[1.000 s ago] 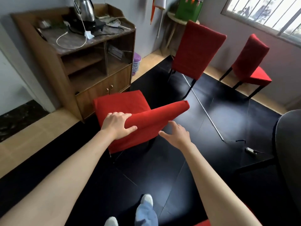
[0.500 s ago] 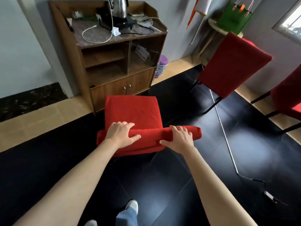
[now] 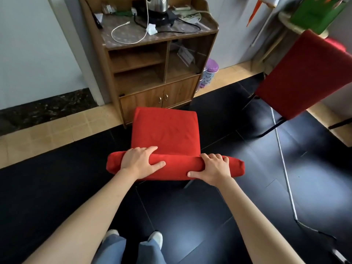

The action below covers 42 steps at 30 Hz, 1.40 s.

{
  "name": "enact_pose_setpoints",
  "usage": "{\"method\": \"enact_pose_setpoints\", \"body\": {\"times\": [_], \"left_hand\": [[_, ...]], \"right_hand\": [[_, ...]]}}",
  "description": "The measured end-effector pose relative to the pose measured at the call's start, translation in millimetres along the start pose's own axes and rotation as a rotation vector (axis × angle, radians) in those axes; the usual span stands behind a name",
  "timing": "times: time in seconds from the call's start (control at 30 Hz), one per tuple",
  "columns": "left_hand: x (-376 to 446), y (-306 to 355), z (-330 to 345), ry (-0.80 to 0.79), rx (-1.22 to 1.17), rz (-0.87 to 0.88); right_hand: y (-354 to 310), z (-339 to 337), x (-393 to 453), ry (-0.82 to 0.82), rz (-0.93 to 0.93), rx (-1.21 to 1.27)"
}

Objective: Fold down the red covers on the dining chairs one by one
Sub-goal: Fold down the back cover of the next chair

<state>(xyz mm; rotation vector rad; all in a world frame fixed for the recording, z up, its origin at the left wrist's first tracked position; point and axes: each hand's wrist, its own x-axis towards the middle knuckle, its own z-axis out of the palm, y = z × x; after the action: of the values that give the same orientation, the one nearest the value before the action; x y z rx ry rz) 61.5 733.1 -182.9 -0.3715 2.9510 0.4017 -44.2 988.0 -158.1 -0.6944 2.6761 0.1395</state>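
Bright red cover, smooth over the seat, bunched into a thick roll along the chair top; gripped there by left hand and right hand.

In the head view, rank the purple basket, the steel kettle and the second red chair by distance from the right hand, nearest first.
From the right hand:
1. Second red chair, off to the right.
2. Purple basket, on the floor beside the cabinet.
3. Steel kettle, on top of the cabinet, farthest back.

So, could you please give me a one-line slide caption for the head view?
Both hands, left and right, grip the red cover atop a dining chair's backrest, before a wooden cabinet.
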Motion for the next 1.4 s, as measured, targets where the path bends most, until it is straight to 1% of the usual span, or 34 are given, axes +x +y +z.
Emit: {"method": "enact_pose_setpoints", "body": {"times": [0.3, 0.47, 0.63, 0.83, 1.1, 1.4], "left_hand": [[-3, -5, -3, -0.011, -0.012, 0.047], [-7, -13, -4, -0.03, 0.009, 0.125], [-12, -24, -6, -0.032, 0.018, 0.244], [-15, -34, -7, -0.082, 0.067, 0.351], [-19, -45, -11, -0.091, 0.143, 0.452], [-20, -59, -16, -0.098, 0.134, 0.575]], "right_hand": [[-13, 4, -12, 0.022, 0.08, 0.007], [-28, 12, -34, 0.021, 0.173, 0.031], [-50, 25, -63, 0.034, 0.299, 0.08], [-79, 42, -95, 0.051, 0.451, 0.133], [-115, 56, -125, 0.059, 0.574, 0.186], [-157, 65, -150, 0.07, 0.711, 0.251]]}}
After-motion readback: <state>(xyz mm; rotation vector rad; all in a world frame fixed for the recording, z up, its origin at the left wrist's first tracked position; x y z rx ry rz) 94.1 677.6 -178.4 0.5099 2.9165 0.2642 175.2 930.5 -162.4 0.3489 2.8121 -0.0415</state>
